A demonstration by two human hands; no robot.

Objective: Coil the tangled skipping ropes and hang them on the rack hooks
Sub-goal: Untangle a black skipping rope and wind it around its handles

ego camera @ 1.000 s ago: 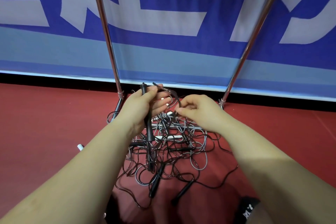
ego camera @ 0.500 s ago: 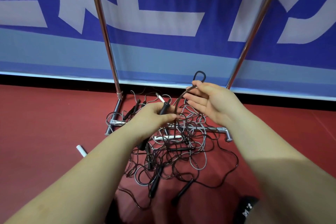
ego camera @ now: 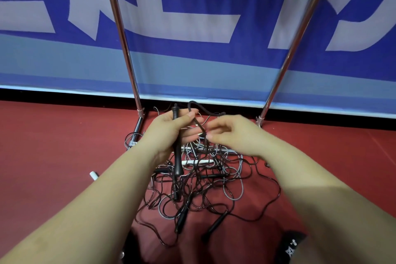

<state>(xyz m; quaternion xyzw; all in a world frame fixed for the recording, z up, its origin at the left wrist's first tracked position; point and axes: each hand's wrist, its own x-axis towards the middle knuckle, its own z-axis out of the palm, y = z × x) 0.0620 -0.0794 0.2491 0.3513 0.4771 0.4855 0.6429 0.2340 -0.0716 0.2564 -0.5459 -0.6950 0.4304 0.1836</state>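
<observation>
A tangle of black and grey skipping ropes [ego camera: 203,186] lies on the red floor between the chrome uprights of the rack [ego camera: 120,28]. My left hand [ego camera: 171,130] grips a black handle [ego camera: 177,156] upright, together with a loop of black cord [ego camera: 192,106] that arches above its fingers. My right hand [ego camera: 233,133] is level with it on the right and pinches the same cord with fingertips near the left hand. Several loose black handles [ego camera: 215,224] lie at the near edge of the pile. No hooks are in view.
The rack's right upright [ego camera: 300,34] slants up to the right, and its base bar [ego camera: 137,133] lies on the floor under the ropes. A blue and white banner [ego camera: 214,17] hangs close behind. A white handle end [ego camera: 93,176] lies on the left of the pile.
My left hand has risen and turned the black handle upright. My right hand has come down and inward from its raised position, bringing the cord loop across to the left hand.
</observation>
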